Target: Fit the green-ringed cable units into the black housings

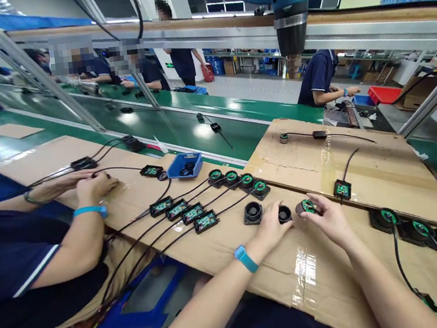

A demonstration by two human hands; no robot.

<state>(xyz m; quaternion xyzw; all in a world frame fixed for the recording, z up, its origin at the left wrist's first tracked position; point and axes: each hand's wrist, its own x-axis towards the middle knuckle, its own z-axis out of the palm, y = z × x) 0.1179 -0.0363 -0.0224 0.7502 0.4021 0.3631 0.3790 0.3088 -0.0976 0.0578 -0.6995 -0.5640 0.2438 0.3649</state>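
My left hand [272, 227], with a blue band on the wrist, closes its fingers around a black round fan housing [284, 213] on the cardboard. A second black fan housing [253, 211] lies just left of it. To the right, my right hand [330, 220] pinches a small round motor part with a green circuit board [307, 206], held a little apart from the housing. Behind my left hand stand several black housings with green round boards [246, 182]. Their black cables lead to a row of open black boxes with green circuit boards [192, 213].
A blue bin [185, 165] holds black parts. More cabled housings [421, 229] lie at the right, and a small boxed board [342, 189] rests on the raised cardboard [293, 161]. A blue power driver [291, 8] hangs overhead. A co-worker's hands [92, 184] work at the left.
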